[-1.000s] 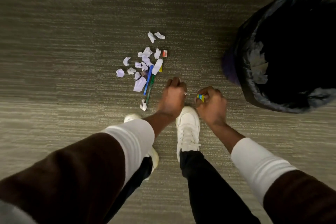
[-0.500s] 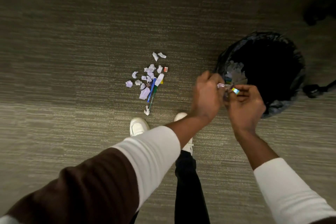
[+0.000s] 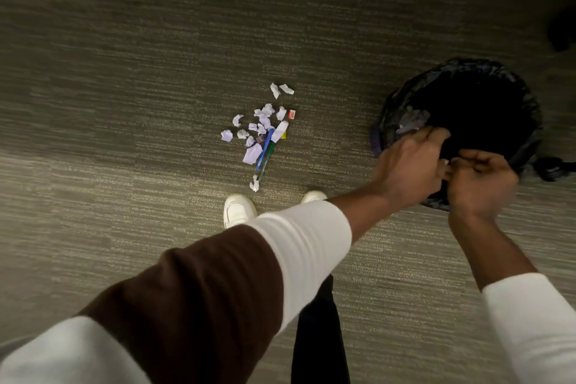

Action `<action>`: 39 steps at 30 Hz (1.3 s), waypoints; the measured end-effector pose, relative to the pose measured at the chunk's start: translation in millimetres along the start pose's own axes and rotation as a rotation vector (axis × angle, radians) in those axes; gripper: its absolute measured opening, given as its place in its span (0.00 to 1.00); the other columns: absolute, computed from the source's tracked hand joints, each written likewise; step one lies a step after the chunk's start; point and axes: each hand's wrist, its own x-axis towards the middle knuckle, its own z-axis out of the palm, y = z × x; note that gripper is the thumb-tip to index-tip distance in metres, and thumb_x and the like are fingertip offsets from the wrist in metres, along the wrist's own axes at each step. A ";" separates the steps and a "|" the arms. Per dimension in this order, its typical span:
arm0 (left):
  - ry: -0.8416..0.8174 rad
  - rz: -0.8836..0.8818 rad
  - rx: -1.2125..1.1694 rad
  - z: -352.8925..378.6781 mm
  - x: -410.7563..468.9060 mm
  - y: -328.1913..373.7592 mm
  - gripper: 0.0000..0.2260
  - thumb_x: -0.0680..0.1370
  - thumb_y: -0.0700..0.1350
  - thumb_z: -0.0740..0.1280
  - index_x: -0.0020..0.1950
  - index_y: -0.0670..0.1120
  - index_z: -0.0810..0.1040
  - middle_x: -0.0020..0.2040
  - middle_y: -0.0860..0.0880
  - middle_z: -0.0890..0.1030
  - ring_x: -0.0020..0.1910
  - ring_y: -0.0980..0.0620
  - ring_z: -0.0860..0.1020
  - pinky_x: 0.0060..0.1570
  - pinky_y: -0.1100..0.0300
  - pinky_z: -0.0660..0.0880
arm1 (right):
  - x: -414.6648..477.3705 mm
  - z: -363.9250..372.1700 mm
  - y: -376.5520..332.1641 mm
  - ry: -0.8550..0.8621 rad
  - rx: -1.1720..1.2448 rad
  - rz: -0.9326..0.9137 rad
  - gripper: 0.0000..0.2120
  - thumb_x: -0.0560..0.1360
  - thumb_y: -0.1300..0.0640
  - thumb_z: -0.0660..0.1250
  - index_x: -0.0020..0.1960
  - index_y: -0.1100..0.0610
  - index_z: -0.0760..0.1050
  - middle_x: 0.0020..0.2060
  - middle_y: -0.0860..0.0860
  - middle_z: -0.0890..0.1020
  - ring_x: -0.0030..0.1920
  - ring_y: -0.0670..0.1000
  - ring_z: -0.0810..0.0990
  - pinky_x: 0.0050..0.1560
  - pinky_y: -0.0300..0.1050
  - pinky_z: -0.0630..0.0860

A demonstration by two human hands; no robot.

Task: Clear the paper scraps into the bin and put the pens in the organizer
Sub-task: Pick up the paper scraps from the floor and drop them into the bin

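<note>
Both my hands hover over the near rim of the bin (image 3: 391, 109), which is lined with a black bag and has pale scraps (image 3: 413, 121) inside. My left hand (image 3: 408, 165) has its fingers loosely spread with nothing in them. My right hand (image 3: 480, 184) is curled and blurred, with a tiny white bit at its fingertips. On the carpet to the left lies a pile of white paper scraps (image 3: 260, 125). A blue pen (image 3: 265, 150) and a green pen (image 3: 268, 160) lie among them. No organizer is in view.
A small red item (image 3: 291, 114) and a yellow one (image 3: 283, 134) lie by the scraps. My white shoes (image 3: 238, 210) stand just below the pile. A black strap-like object (image 3: 551, 167) sits right of the bin, and a dark shape (image 3: 561, 31) at the far right.
I have risen from crouching at the pile. Both hands moved right, from the floor to above the bin. The coloured bit in my right hand and the white scrap in my left no longer show.
</note>
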 end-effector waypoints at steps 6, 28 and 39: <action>0.036 -0.100 0.041 -31.0 -34.1 -45.1 0.09 0.79 0.40 0.66 0.59 0.45 0.78 0.58 0.43 0.85 0.52 0.38 0.84 0.48 0.46 0.81 | -32.0 34.1 -21.3 -0.187 -0.115 -0.188 0.09 0.70 0.55 0.69 0.49 0.51 0.83 0.37 0.49 0.86 0.39 0.48 0.87 0.50 0.55 0.86; 0.155 -0.577 0.476 -97.2 -94.7 -380.4 0.33 0.78 0.51 0.73 0.77 0.41 0.65 0.74 0.40 0.70 0.75 0.38 0.70 0.60 0.41 0.81 | -70.5 335.4 -23.8 -0.937 -1.197 -1.033 0.70 0.56 0.39 0.86 0.83 0.38 0.42 0.82 0.64 0.43 0.83 0.72 0.47 0.79 0.74 0.55; 0.058 -0.578 0.519 -53.9 -53.4 -459.4 0.66 0.64 0.66 0.81 0.86 0.49 0.40 0.85 0.35 0.48 0.84 0.28 0.51 0.75 0.36 0.70 | -34.7 437.4 -0.4 -0.918 -1.304 -1.343 0.75 0.53 0.30 0.84 0.84 0.41 0.38 0.82 0.66 0.37 0.82 0.74 0.42 0.73 0.82 0.58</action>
